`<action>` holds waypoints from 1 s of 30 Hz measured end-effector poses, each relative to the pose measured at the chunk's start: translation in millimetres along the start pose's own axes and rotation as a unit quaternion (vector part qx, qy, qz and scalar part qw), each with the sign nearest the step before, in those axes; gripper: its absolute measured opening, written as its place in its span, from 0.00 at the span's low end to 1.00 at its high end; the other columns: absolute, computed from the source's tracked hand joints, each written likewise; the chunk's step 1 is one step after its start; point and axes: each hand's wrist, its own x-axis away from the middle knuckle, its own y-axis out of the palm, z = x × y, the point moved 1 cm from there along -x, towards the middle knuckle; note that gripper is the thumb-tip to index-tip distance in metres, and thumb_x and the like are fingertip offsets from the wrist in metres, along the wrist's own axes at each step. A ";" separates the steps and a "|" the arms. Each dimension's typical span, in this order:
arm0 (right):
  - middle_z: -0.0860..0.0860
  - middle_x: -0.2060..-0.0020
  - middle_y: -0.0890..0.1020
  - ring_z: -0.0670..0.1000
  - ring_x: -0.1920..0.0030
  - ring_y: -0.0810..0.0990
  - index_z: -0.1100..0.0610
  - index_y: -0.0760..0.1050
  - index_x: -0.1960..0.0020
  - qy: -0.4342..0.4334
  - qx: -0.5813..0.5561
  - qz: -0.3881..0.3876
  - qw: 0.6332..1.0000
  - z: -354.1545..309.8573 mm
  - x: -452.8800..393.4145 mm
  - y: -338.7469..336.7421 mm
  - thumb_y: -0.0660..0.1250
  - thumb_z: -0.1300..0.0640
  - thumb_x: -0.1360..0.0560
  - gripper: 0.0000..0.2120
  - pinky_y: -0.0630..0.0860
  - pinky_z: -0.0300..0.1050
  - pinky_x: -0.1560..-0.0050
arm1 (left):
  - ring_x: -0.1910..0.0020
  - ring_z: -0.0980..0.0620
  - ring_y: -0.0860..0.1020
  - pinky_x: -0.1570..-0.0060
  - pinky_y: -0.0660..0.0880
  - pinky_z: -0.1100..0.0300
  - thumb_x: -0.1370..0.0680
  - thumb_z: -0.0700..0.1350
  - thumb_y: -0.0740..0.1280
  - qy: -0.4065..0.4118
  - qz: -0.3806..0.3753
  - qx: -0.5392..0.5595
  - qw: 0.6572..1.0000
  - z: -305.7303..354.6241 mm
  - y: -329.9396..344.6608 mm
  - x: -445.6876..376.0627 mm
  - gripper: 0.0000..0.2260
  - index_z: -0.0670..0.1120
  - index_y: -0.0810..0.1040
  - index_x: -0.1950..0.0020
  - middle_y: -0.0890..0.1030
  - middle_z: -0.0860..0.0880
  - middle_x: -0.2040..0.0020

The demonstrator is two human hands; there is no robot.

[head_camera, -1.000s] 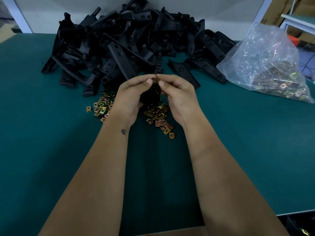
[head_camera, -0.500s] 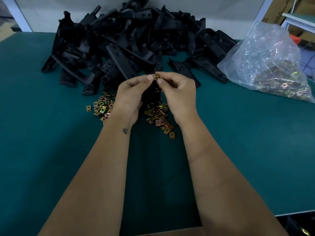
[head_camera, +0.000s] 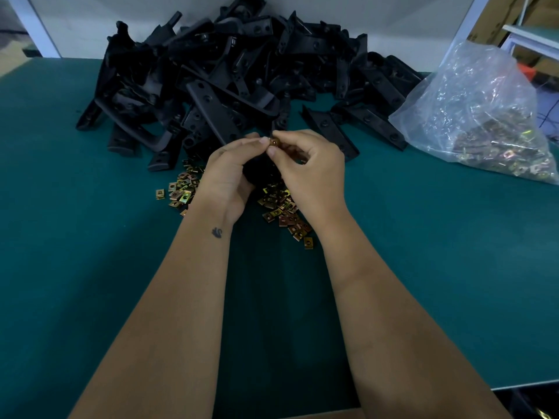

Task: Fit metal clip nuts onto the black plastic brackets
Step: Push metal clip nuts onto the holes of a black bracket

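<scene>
We see both hands raised just above the green bench [head_camera: 90,267], meeting in front of the heap of black brackets [head_camera: 230,80]. The right hand [head_camera: 311,170] pinches a brass-coloured clip nut [head_camera: 274,142] between thumb and forefinger, its grip closed on it. The left hand [head_camera: 230,173] curls round a dark bracket [head_camera: 261,173], mostly hidden between the palms. Loose clip nuts [head_camera: 284,213] lie scattered beneath the wrists, and a clear bag of nuts [head_camera: 484,116] sits at the right.

Both hands meet over green worktop [head_camera: 90,267]. Right hand [head_camera: 311,173] pinches clip nut [head_camera: 274,142] w/ fingers; left hand [head_camera: 230,173] grips black bracket [head_camera: 261,173] under it. Loose nuts [head_camera: 284,213] below, bracket pile [head_camera: 236,80] behind, nut bag [head_camera: 484,116] at right.
</scene>
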 end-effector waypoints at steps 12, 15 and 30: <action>0.53 0.48 0.84 0.46 0.47 0.80 0.63 0.82 0.42 -0.043 0.036 0.011 0.998 0.3 1.4 7.2 0.68 0.69 0.25 0.13 0.74 0.33 0.43 | 0.37 0.43 0.77 0.35 0.75 0.49 0.22 0.38 0.68 0.017 0.032 -0.010 0.999 -1.4 2.2 3.2 0.03 0.41 0.82 0.53 0.75 0.40 0.32; 0.52 0.52 0.84 0.45 0.50 0.81 0.63 0.83 0.46 -0.060 0.014 0.008 0.998 -3.1 3.7 9.8 0.64 0.71 0.25 0.12 0.75 0.32 0.47 | 0.47 0.46 0.81 0.41 0.78 0.51 0.20 0.39 0.66 0.018 0.038 0.008 0.999 -1.2 0.9 3.0 0.05 0.39 0.81 0.49 0.82 0.41 0.46; 0.41 0.62 0.81 0.35 0.61 0.77 0.52 0.81 0.55 0.151 0.000 0.141 0.978 15.7 -10.8 -19.0 0.66 0.60 0.22 0.06 0.69 0.24 0.61 | 0.50 0.54 0.84 0.51 0.80 0.56 0.21 0.36 0.67 0.066 0.053 0.013 0.996 4.8 4.2 2.2 0.09 0.49 0.84 0.48 0.85 0.53 0.53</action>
